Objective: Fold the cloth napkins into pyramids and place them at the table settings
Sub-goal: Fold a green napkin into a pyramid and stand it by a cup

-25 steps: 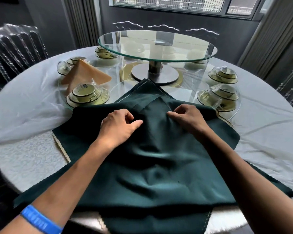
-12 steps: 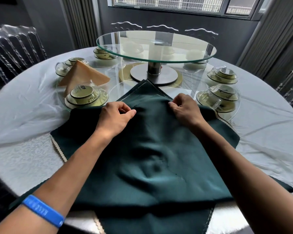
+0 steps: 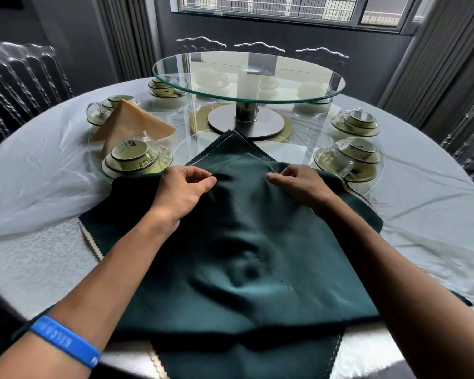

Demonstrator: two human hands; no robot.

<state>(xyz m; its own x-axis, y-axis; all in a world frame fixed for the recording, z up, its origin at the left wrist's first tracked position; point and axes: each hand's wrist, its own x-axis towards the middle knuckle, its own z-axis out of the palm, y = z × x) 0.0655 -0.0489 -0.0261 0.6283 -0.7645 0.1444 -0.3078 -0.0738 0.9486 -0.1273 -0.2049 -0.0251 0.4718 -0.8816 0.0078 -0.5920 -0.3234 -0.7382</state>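
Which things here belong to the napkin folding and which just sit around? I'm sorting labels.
In the job:
- green napkin, pinched by left hand and right hand
- folded peach napkin
- cup settings

Just there:
- glass turntable
- clear chairs
- blue wristband

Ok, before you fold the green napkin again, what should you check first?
1. Left hand pinches the green napkin: ok.
2. Right hand pinches it too: ok.
3. Napkin lying smooth: not ok, it is wrinkled in the middle.
4. Napkin clear of the near-left cups: cannot tell, its edge lies right by them.
5. Near-right cups safe from the cloth: cannot tell, also very close.
6. An example to copy: ok, the orange napkin pyramid stands ready.
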